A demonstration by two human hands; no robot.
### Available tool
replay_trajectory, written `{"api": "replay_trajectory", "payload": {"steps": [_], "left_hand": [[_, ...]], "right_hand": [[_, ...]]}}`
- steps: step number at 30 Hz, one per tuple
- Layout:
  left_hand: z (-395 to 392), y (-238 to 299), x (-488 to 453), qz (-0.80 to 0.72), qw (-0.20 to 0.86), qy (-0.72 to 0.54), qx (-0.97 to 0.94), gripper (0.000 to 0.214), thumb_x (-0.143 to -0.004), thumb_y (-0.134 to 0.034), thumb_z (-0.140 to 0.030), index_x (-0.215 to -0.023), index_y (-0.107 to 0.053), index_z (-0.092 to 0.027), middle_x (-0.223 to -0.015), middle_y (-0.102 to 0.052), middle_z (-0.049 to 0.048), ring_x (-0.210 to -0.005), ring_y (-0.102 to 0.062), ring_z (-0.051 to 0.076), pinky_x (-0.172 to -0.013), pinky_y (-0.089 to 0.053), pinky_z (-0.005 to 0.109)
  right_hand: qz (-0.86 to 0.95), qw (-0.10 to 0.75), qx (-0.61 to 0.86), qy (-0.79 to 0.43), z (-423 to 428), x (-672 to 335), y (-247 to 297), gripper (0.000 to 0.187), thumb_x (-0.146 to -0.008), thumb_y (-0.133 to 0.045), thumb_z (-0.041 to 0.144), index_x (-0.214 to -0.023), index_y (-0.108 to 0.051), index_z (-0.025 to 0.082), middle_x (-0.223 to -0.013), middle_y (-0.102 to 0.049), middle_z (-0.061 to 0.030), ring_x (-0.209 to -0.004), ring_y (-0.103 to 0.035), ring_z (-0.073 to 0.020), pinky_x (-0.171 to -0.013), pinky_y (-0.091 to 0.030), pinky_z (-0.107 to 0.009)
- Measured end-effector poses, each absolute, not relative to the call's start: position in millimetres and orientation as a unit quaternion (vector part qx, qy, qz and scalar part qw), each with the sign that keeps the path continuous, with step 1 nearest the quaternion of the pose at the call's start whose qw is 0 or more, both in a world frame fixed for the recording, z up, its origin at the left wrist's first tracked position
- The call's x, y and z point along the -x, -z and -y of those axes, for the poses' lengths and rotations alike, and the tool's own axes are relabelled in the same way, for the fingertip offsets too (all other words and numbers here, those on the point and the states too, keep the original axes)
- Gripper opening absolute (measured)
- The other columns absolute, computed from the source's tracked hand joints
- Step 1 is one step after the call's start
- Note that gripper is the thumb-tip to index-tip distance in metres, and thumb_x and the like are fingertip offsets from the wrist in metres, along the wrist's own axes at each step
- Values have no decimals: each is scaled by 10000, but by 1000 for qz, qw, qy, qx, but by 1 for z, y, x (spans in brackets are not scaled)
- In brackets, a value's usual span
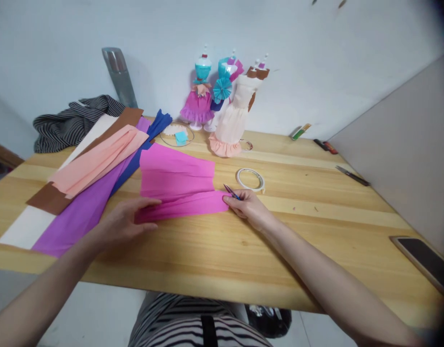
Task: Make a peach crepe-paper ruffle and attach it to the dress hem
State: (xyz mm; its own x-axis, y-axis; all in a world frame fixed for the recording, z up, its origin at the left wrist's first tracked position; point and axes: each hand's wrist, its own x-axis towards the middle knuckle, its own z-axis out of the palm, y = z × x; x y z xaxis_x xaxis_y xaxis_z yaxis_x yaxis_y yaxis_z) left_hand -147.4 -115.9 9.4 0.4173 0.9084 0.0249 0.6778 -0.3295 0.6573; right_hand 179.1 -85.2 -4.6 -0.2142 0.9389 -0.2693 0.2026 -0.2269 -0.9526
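Observation:
A sheet of bright pink crepe paper [176, 180] lies on the wooden table [222, 250] in front of me. My left hand [126, 221] rests flat on the paper's near left corner, fingers stretched out. My right hand [245, 205] is closed at the paper's right edge. It pinches that edge and holds a small pair of scissors [231, 191] with purple-blue handles, tips pointing up and left.
Crepe sheets in peach [99, 161], purple [81, 212], blue [150, 144], brown and white fan out at left. Three dressed doll mannequins [222, 103] stand at the back. A tape ring [250, 179], a wire ring, a phone [424, 260], a knife [352, 176] and striped cloth [72, 123] lie around.

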Motion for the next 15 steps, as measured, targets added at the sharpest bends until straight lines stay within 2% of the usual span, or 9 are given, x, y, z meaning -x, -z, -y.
{"api": "replay_trajectory", "payload": {"steps": [3,6,10,12,15], "left_hand": [[116,-4,146,-522,295,-211,-772,428,-778,-626,-420,-1133,-633,-181,-1139,-676,104,-1042,-621,260,-936,-485,427],[116,1,144,-545,322,-231,-739,331,-829,-556,-421,-1005,-670,-165,-1040,-704,98,-967,-641,242,-878,-506,394],[117,0,142,-552,330,-232,-730,292,-855,-513,-404,-917,-675,-169,-924,-714,69,-878,-647,217,-797,-511,339],[118,-1,141,-550,320,-234,-735,289,-857,-503,-400,-902,-675,-173,-897,-713,61,-851,-647,210,-768,-511,323],[120,-1,138,-542,309,-234,-746,287,-857,-496,-403,-887,-675,-181,-883,-711,52,-833,-648,202,-743,-513,302]], "right_hand": [[571,312,542,-531,81,-182,3,415,-675,-642,552,-565,-503,177,-428,-347,72,-400,-232,-55,-432,-155,-235],[660,280,577,-391,79,-194,0,371,-752,-587,505,-787,-646,140,-599,-539,-4,-517,-420,-112,-517,-301,-253],[730,136,640,-195,85,-216,-3,322,-795,-568,346,-1056,-652,178,-843,-668,-89,-698,-569,-209,-626,-394,-307],[758,100,634,-113,91,-221,-5,318,-789,-572,270,-1085,-652,187,-923,-671,-125,-794,-589,-250,-674,-421,-339],[790,163,590,-46,95,-217,-7,250,-806,-554,219,-1017,-677,169,-986,-659,-152,-942,-575,-286,-790,-447,-399]]}}
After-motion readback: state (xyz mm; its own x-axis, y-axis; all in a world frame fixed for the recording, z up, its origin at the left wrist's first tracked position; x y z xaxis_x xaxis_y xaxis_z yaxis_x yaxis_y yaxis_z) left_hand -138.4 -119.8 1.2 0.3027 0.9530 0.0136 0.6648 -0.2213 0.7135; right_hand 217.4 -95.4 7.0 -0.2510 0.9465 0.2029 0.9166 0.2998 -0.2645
